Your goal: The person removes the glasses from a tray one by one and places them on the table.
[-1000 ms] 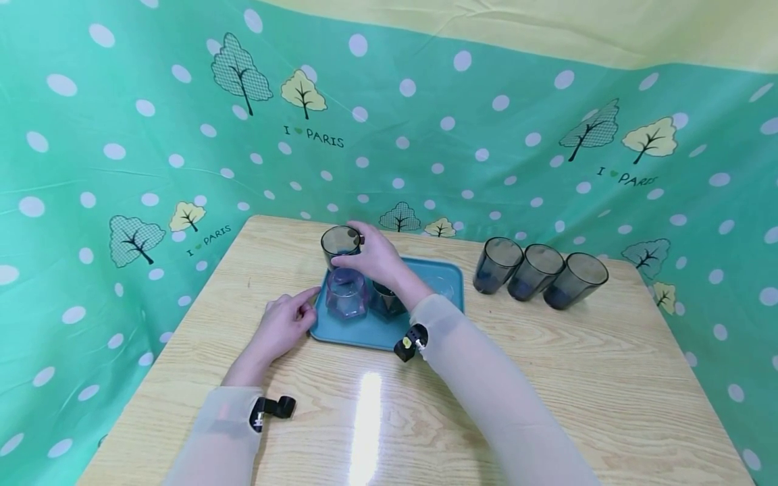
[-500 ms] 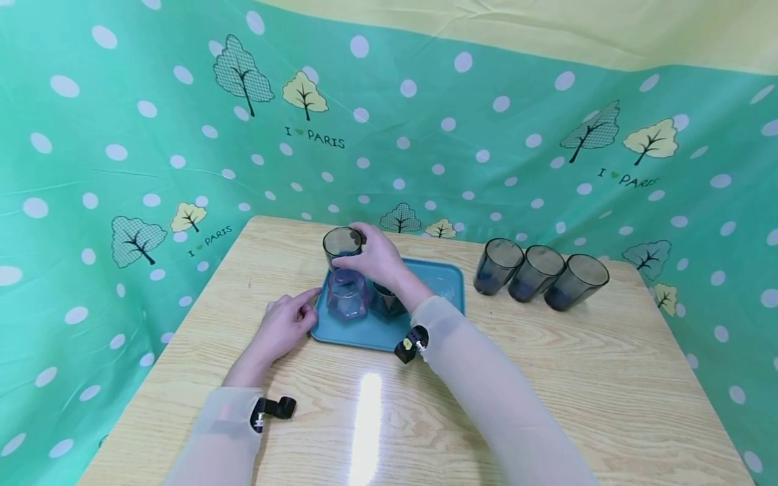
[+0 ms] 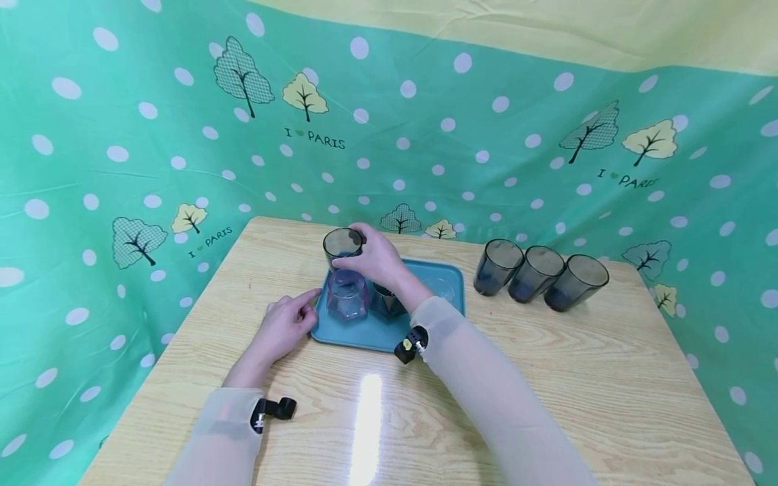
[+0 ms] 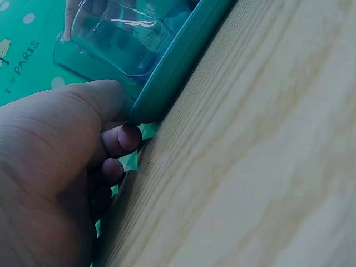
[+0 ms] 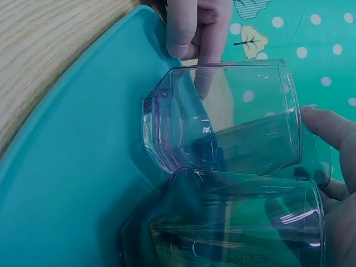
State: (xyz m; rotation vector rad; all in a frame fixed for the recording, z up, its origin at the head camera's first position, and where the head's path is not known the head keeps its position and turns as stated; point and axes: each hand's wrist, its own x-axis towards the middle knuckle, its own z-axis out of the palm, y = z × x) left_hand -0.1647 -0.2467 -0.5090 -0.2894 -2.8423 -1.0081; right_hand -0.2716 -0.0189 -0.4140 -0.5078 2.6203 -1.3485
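Observation:
My right hand (image 3: 379, 256) holds a smoky dark drinking glass (image 3: 338, 247) near its rim, at the back left corner of the blue tray (image 3: 358, 335). The glass stands upright, its lower part hidden behind a faceted, purple-tinted glass (image 3: 346, 297) on the tray. Beside that one is a darker faceted glass (image 3: 386, 305), partly covered by my right hand and wrist. At the tray's left side, my left hand (image 3: 282, 327) pinches the rim. The left wrist view shows its thumb (image 4: 103, 100) against the rim and a fingertip just below.
Three more smoky glasses (image 3: 539, 273) stand in a row to the right of the tray on the wooden table (image 3: 547, 378). A faint clear outline (image 3: 442, 289) shows on the tray's right end. A green dotted curtain (image 3: 486, 155) hangs behind the table.

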